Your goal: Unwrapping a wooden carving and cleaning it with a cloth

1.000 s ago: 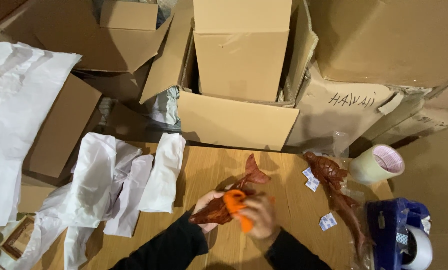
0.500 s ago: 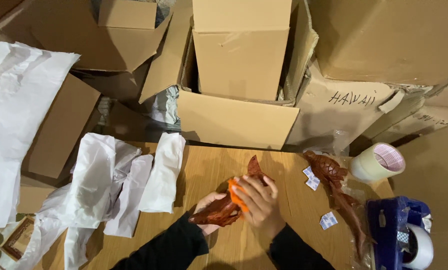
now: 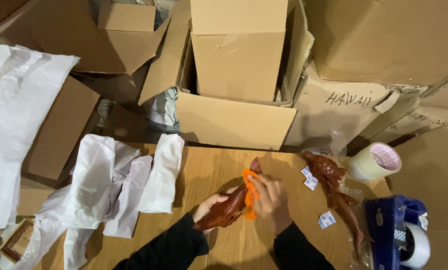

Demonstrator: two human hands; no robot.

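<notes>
My left hand (image 3: 208,206) holds a dark red carved wooden fish (image 3: 228,209) from below, just above the wooden table (image 3: 214,170). My right hand (image 3: 273,201) presses an orange cloth (image 3: 249,193) against the fish's upper body, near the tail end. A second carved wooden fish (image 3: 336,192) lies on clear plastic at the right of the table, untouched. Both forearms are in black sleeves.
Crumpled white wrapping paper (image 3: 115,186) lies on the table's left. An open cardboard box (image 3: 234,116) stands behind the table among more boxes. A tape roll (image 3: 375,161), a blue tape dispenser (image 3: 398,231) and small white packets (image 3: 327,220) sit at the right.
My right hand has slid the orange cloth up along the fish toward its tail, and the fish has tilted a little steeper in my left hand.
</notes>
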